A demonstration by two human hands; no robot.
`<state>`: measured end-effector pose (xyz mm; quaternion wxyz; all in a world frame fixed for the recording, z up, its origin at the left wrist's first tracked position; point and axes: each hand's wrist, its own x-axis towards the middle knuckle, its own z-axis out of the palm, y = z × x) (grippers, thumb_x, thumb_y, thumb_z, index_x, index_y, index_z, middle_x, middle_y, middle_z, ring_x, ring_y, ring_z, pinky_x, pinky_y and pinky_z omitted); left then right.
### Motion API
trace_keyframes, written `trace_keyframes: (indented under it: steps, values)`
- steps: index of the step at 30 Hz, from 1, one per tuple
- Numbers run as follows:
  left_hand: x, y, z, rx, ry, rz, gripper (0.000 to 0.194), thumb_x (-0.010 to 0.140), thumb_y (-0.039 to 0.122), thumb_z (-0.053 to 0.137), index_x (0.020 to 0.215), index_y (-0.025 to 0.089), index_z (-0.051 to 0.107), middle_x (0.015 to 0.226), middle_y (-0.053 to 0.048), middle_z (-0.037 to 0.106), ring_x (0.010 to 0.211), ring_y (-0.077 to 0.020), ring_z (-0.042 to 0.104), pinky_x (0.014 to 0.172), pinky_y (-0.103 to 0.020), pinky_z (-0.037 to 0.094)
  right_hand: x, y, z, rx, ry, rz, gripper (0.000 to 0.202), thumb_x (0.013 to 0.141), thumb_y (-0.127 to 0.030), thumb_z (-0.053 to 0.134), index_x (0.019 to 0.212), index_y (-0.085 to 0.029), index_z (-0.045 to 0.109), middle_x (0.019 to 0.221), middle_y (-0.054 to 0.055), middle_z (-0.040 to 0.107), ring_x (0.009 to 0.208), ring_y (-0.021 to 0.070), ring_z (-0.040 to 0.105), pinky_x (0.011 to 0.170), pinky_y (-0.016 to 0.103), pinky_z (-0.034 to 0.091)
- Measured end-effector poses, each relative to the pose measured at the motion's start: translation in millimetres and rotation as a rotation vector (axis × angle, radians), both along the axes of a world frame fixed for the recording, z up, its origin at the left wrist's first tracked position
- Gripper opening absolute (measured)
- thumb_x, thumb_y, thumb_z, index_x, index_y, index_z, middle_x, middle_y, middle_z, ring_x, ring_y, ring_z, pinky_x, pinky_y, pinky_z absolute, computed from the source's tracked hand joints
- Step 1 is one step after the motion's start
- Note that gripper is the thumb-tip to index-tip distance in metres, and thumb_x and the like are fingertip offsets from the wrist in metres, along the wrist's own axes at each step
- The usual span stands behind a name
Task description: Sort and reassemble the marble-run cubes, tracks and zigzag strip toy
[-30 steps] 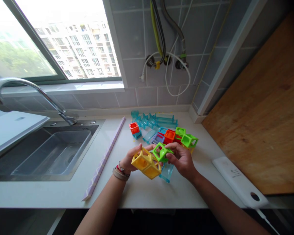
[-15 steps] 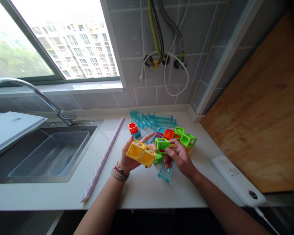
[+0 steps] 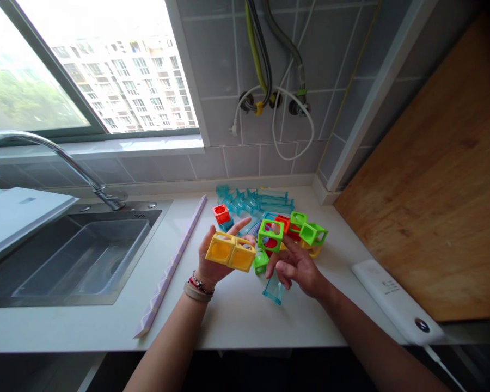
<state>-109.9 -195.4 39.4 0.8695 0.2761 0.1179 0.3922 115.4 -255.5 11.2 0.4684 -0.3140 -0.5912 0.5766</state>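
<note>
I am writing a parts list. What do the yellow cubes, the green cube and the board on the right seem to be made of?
Yellow cubes and green cube: likely moulded plastic, smooth, saturated colour, hollow frames. Board: apparently wood, matte, visible grain.

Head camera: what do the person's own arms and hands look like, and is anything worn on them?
Both forearms are bare, with no sleeves in view. The left hand has a stack at the wrist: a thin beaded bracelet, a red cord and a beige band. The right hand and its wrist show nothing worn.
</note>
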Motion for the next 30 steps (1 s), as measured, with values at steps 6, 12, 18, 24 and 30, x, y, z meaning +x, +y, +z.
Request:
trace_keyframes:
  steps: [6,12,18,24,30]
  values:
    - [-5.2,4.4,2.4,-0.056,-0.04,0.159,0.076,0.087,0.07,0.046,0.143,0.019,0.051,0.104,-0.012,0.064,0.081,-0.0241,0.066,0.071,-0.036,0.054,-2.0,-1.7,-0.1,0.361,-0.462,-0.152,0.071,0.091,-0.034,0.066,0.154,-0.033,0.034,0.083,-0.001,0.065,0.057,0.0108,0.051,0.058,0.026,0.05]
    - [-7.3,4.5,1.8,-0.037,-0.038,0.164,0.074,0.088,0.07,0.046,0.143,0.02,0.051,0.108,-0.013,0.065,0.086,-0.0255,0.066,0.071,-0.036,0.054,-5.6,-1.5,-4.2,0.474,-0.487,-0.265,0.081,0.088,-0.033,0.069,0.157,-0.037,0.027,0.107,0.005,0.063,0.071,0.0157,0.06,0.065,0.03,0.056]
    - [-11.8,8.3,0.8,-0.041,-0.035,0.228,0.071,0.089,0.07,0.043,0.142,0.023,0.052,0.112,-0.013,0.066,0.093,-0.0271,0.066,0.073,-0.037,0.054,-3.8,-3.4,1.2,0.471,-0.398,-0.492,0.072,0.089,-0.036,0.068,0.152,-0.04,0.035,0.155,0.01,0.036,0.13,0.0314,0.051,0.102,0.05,0.049]
    - [-12.8,9.9,0.6,-0.038,-0.046,0.243,0.072,0.089,0.072,0.043,0.139,0.021,0.054,0.113,-0.014,0.066,0.095,-0.0279,0.066,0.073,-0.037,0.056,-6.0,-1.4,1.3,0.257,-0.053,-0.336,0.059,0.094,-0.044,0.059,0.147,-0.031,0.037,0.137,0.013,0.059,0.122,0.029,0.061,0.091,0.047,0.057]
    - [-11.1,9.5,-0.7,-0.026,-0.048,0.239,0.07,0.09,0.069,0.043,0.137,0.018,0.056,0.114,-0.015,0.066,0.096,-0.0278,0.067,0.074,-0.038,0.057,-9.0,1.2,5.7,0.132,0.03,-0.364,0.038,0.095,-0.048,0.06,0.125,-0.025,0.059,0.124,0.012,0.069,0.115,0.028,0.066,0.09,0.043,0.058]
